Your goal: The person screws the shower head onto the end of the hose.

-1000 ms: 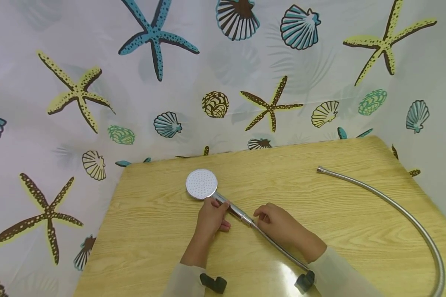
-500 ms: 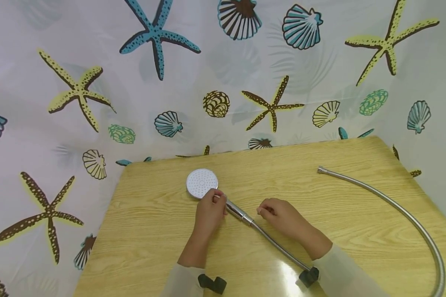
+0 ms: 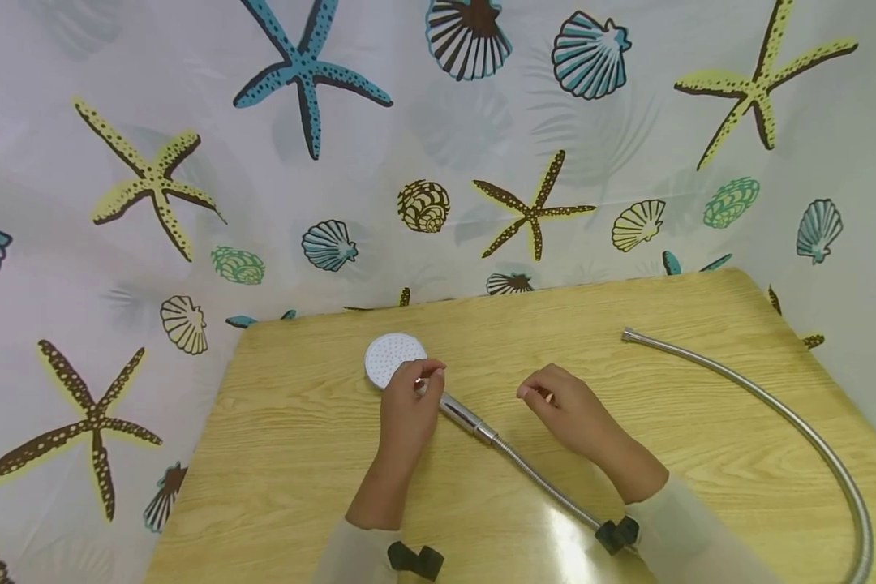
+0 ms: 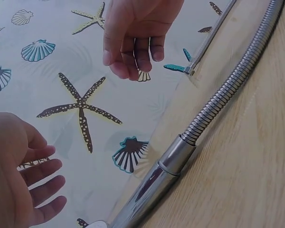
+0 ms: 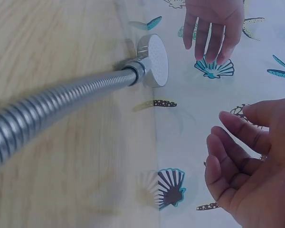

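A shower head [image 3: 390,357] with a round white face and chrome handle [image 3: 461,412] lies on the wooden table, a flexible metal hose [image 3: 540,478] joined to its lower end. Over the neck of the shower head hovers my left hand [image 3: 411,410], its fingers loosely bent and holding nothing. In the left wrist view that hand [image 4: 19,175] is apart from the handle [image 4: 154,190]. My right hand [image 3: 577,414] is in the air to the right of the handle, fingers relaxed, nothing in them. The right wrist view shows its fingers [image 5: 228,161] well clear of the hose [image 5: 61,104].
The hose's other end [image 3: 628,334], with a metal nut, lies at the back right, and the hose curves [image 3: 810,430] along the table's right side. A curtain [image 3: 453,146] printed with starfish and shells surrounds the wooden table [image 3: 292,454]. Black camera mounts [image 3: 416,560] sit on both wrists.
My left hand has let go of the shower head's handle and risen slightly toward the head. The right hand has moved up and right, away from the hose joint. The shower head stays put.
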### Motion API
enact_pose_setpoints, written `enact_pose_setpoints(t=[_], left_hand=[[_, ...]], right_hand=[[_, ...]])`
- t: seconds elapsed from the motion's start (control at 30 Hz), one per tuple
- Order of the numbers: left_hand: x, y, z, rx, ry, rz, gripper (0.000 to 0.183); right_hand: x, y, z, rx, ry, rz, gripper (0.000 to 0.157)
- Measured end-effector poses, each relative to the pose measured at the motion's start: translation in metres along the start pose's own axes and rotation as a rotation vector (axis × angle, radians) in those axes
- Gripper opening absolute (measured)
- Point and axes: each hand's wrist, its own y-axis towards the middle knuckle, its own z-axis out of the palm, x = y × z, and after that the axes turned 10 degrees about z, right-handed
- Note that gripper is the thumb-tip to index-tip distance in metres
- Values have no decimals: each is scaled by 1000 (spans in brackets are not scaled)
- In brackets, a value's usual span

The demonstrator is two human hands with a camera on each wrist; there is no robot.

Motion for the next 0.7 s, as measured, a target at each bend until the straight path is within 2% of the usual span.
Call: enact_pose_setpoints(t=[0.43,0.7], left_hand=[[7,3,1,-1,130,230,35],[15,7,4,27,326,311,45]], right_hand=[[-1,1,-11,-158,-88,-41,22],[-9,4,-13,-328,-256,-138,33]])
